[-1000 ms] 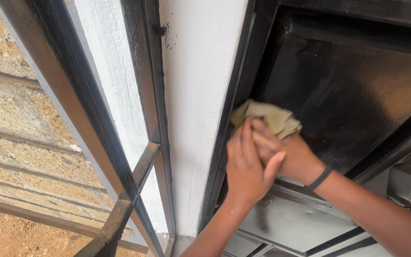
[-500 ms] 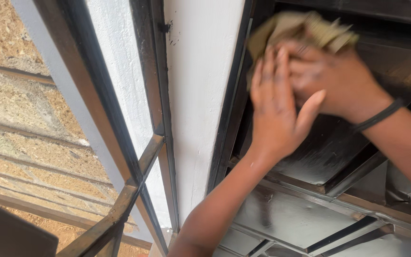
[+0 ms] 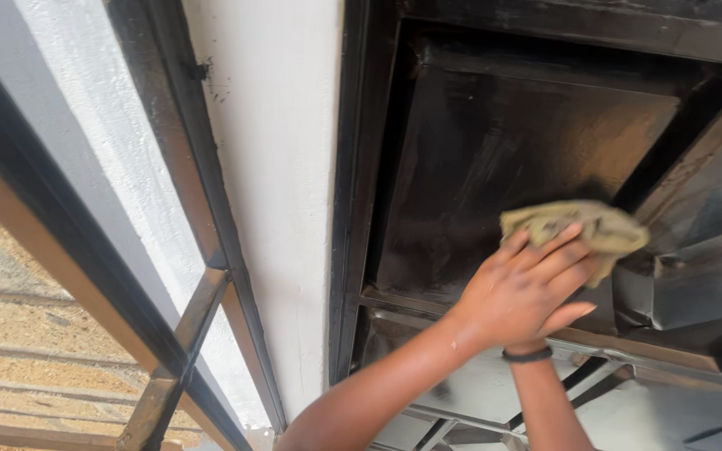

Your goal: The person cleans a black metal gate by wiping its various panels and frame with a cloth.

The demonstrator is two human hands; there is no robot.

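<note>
White plastered wall pillar (image 3: pixel 282 192) left of centre, running top to bottom. Black painted metal door with recessed panel (image 3: pixel 511 167) to its right, surface streaked and glossy. Black metal window frame with crossbar (image 3: pixel 202 276) on the left, stone wall beyond. Left hand (image 3: pixel 520 288) laid flat over the right hand, fingers (image 3: pixel 557 255) spread, pressing down. Right hand mostly hidden beneath; grip cannot be told. Thin black wristband (image 3: pixel 528 356) on right wrist. Crumpled olive-yellow cloth (image 3: pixel 582 225) bunched under the fingertips, against lower right corner of door panel.
</note>
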